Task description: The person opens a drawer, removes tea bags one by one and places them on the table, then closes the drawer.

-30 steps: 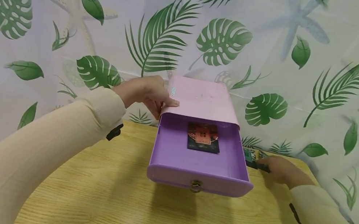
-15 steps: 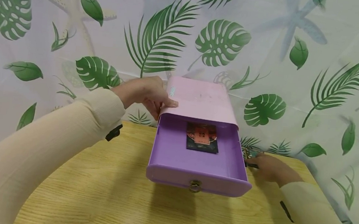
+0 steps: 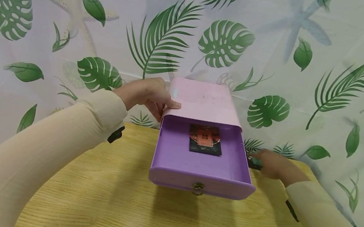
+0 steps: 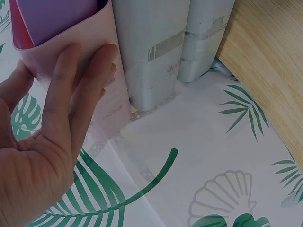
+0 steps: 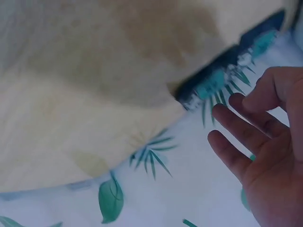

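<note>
drawer point(image 3: 177, 161), smooth purple plastic, holds a flat black packet point(image 3: 206, 140); at its back left, left hand point(image 3: 155, 94) pinches the pink shell point(image 3: 203, 101); to its right, right hand point(image 3: 276, 166) hangs loosely spread by teal-labelled packets point(image 5: 210, 85).

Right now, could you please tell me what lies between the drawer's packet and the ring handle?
The head view shows bare drawer floor, then the front panel, between packet and handle.

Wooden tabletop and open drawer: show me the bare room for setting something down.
Free: the tabletop in front of the drawer and to its left, beside the left sleeve; inside the drawer, between the red-labelled packet and the front panel. Crowded: beside the drawer's right wall, around the right hand and dark packets.
</note>
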### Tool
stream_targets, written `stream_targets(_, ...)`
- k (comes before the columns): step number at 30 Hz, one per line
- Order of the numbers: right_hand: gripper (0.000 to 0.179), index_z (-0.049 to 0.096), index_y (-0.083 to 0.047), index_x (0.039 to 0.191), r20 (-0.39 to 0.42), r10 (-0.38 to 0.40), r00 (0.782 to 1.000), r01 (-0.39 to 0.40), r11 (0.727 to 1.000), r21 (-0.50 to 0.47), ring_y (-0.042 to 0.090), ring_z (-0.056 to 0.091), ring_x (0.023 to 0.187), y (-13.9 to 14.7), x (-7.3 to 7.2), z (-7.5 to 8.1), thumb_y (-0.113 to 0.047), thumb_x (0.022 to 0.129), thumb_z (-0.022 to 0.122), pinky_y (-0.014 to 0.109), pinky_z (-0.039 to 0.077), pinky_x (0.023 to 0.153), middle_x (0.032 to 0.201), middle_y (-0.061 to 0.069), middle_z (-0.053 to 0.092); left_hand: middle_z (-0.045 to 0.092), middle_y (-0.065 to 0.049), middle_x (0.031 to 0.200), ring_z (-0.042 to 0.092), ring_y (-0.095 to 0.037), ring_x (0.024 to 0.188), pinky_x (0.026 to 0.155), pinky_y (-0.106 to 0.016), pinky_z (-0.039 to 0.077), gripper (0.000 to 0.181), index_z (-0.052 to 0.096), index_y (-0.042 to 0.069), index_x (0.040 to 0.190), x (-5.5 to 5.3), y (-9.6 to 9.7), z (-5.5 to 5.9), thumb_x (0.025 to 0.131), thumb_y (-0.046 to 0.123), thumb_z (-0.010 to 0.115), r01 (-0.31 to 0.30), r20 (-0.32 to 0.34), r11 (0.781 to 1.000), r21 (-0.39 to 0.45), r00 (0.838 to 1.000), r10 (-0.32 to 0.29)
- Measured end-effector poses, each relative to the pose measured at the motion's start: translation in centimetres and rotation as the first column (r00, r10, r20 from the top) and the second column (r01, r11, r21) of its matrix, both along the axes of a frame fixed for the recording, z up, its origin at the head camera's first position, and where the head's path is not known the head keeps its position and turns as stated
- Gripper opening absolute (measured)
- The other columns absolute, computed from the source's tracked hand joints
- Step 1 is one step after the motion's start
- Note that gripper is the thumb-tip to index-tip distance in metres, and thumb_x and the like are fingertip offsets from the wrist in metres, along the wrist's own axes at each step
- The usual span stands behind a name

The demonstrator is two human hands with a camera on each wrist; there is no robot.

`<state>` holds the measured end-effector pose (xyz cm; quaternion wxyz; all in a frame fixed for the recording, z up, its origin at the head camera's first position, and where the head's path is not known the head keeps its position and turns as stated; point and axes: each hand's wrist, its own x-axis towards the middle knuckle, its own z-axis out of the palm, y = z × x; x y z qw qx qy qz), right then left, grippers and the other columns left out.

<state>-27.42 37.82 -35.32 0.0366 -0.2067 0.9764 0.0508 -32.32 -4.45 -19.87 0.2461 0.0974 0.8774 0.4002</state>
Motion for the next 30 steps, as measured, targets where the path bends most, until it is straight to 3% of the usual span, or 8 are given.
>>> stream_targets(2, 0.05, 0.062, 0.005, 0.127, -0.039, 0.013, 0.999, -0.014, 1.0, -0.028, 0.047, 0.062, 0.104, 0.0, 0.0, 0.9, 0.005, 0.077, 0.064, 0.057, 0.054, 0.087, 0.115, 0.029, 0.063, 0.07, -0.025, 0.101, 0.075, -0.026, 0.071, 0.075, -0.038, 0.063, 0.04, 0.06, -0.005, 0.11, 0.0, 0.0, 0.0, 0.093, 0.03, 0.072, 0.005, 0.0, 1.0, -0.001, 1.0, -0.005)
stream_targets(6, 0.045, 0.062, 0.006, 0.125, -0.096, 0.015, 0.995, -0.022, 0.997, -0.074, 0.039, 0.065, 0.093, -0.3, 0.3, 3.0, -0.003, 0.081, 0.065, 0.054, 0.056, 0.079, 0.106, 0.024, 0.065, 0.07, -0.024, 0.102, 0.075, -0.026, 0.071, 0.079, -0.039, 0.062, 0.041, 0.06, -0.005, 0.111, -0.1, 0.0, 0.0, 0.094, 0.03, 0.071, 0.01, 0.001, 1.0, -0.004, 1.0, -0.01)
stream_targets(12, 0.053, 0.052, 0.003, 0.137, -0.11, -0.047, 0.993, 0.04, 0.997, -0.069, 0.04, 0.065, 0.103, -1.5, 0.9, 6.3, -0.012, 0.088, 0.063, 0.056, 0.055, 0.086, 0.12, 0.026, 0.062, 0.069, -0.024, 0.103, 0.075, -0.026, 0.072, 0.078, -0.038, 0.063, 0.041, 0.059, -0.004, 0.112, 0.1, 0.0, 0.1, 0.094, 0.031, 0.07, 0.007, 0.001, 1.0, -0.009, 1.0, -0.007)
stream_targets(17, 0.056, 0.045, 0.002, 0.141, -0.132, -0.055, 0.99, 0.048, 0.998, -0.051, 0.043, 0.063, 0.106, -2.2, 1.5, 8.7, -0.012, 0.09, 0.062, 0.059, 0.054, 0.086, 0.122, 0.028, 0.06, 0.069, -0.024, 0.103, 0.075, -0.026, 0.072, 0.078, -0.038, 0.063, 0.042, 0.059, -0.005, 0.112, 0.2, 0.0, 0.1, 0.094, 0.031, 0.07, 0.011, 0.0, 1.0, -0.01, 1.0, -0.011)
stream_targets(24, 0.053, 0.047, 0.009, 0.138, -0.168, -0.053, 0.984, 0.052, 0.999, -0.006, 0.045, 0.061, 0.108, -3.3, 2.3, 11.3, -0.014, 0.092, 0.061, 0.059, 0.052, 0.089, 0.125, 0.03, 0.059, 0.069, -0.025, 0.103, 0.075, -0.026, 0.071, 0.082, -0.04, 0.062, 0.041, 0.058, -0.005, 0.112, 0.3, 0.0, 0.1, 0.094, 0.03, 0.07, 0.006, 0.0, 1.0, -0.004, 1.0, -0.006)
stream_targets(30, 0.048, 0.052, 0.008, 0.133, -0.21, -0.032, 0.977, 0.032, 0.999, -0.003, 0.046, 0.059, 0.113, -4.6, 3.0, 12.6, -0.014, 0.092, 0.059, 0.06, 0.051, 0.092, 0.128, 0.029, 0.059, 0.069, -0.025, 0.103, 0.075, -0.027, 0.073, 0.077, -0.039, 0.063, 0.04, 0.059, -0.004, 0.113, 0.1, 0.1, 0.0, 0.094, 0.029, 0.071, 0.005, -0.004, 1.0, 0.0, 1.0, -0.005)
